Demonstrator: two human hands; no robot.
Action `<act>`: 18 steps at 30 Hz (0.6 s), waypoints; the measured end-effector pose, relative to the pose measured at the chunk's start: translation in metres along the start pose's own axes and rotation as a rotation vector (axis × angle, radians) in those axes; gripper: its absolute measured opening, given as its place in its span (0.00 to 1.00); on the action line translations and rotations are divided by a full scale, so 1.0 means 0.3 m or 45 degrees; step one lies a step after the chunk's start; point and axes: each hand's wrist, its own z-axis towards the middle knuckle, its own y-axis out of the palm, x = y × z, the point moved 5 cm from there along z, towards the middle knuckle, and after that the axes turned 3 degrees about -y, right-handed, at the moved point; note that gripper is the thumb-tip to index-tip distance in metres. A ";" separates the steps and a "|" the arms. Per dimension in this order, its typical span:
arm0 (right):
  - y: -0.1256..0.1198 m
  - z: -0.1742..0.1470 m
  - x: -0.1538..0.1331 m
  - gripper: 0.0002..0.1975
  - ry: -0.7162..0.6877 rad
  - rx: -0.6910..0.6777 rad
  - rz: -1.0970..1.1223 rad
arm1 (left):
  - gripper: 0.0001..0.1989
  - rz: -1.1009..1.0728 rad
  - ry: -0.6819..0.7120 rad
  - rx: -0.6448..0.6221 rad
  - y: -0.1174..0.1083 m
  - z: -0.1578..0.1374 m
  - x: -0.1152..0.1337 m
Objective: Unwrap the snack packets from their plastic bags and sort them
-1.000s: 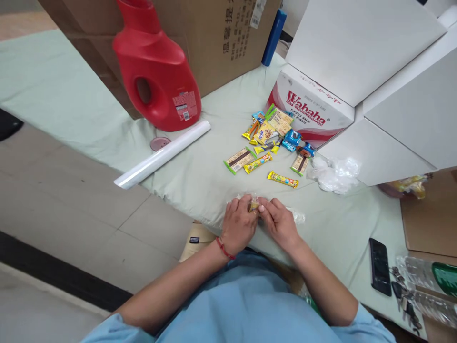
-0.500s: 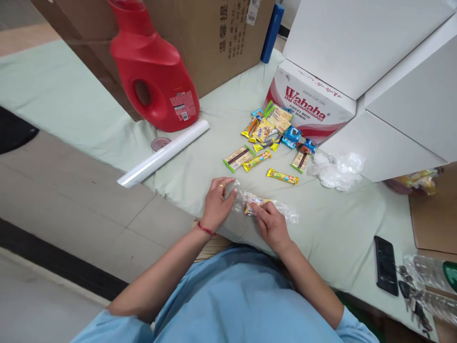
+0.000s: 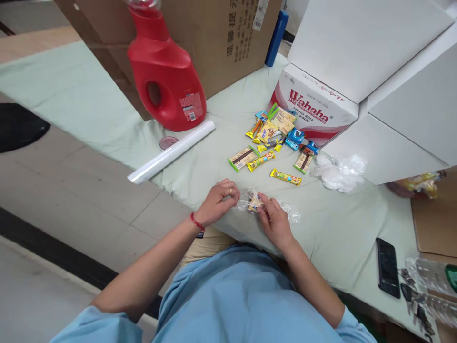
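Near the front edge of the cloth-covered table, my right hand (image 3: 275, 220) is closed on a small yellow snack packet (image 3: 254, 202). Clear plastic film (image 3: 291, 213) lies around the packet and sticks out past my right hand. To the left, my left hand (image 3: 222, 199) pinches the other end of that film and pulls it away from the packet. The print on the packet is too small to read. Beyond both hands lie a yellow snack bar (image 3: 285, 176), another yellow bar (image 3: 261, 161) and a green-ended wafer bar (image 3: 243, 157).
Several mixed snacks (image 3: 274, 126) are heaped against a Wahaba-style water carton (image 3: 310, 107). Crumpled clear plastic (image 3: 339, 172) lies right of them. At left are a red detergent jug (image 3: 167, 76) and a white film roll (image 3: 171, 152). A phone (image 3: 388, 267) lies at right.
My left hand has closed from spread fingers into a pinch on the film. The packet has turned more upright in my right hand. The whole view has shifted slightly.
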 end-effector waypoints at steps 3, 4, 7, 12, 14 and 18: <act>0.000 -0.004 0.002 0.25 -0.010 0.023 0.023 | 0.14 0.381 -0.142 0.111 0.046 0.015 0.010; 0.000 -0.005 0.003 0.25 -0.008 0.027 0.034 | 0.13 0.479 -0.167 0.174 0.061 0.022 0.018; 0.001 -0.006 0.006 0.26 0.005 0.035 0.062 | 0.15 0.569 -0.144 0.293 0.093 0.047 0.046; 0.003 -0.004 0.015 0.26 0.073 0.028 0.113 | 0.02 0.663 -0.015 0.274 0.060 0.097 0.046; -0.001 0.001 0.015 0.25 0.099 0.023 0.125 | 0.04 0.746 0.110 0.230 0.022 0.119 0.042; -0.013 0.016 0.003 0.19 0.084 0.009 0.135 | 0.14 0.851 0.299 0.182 -0.091 0.156 0.033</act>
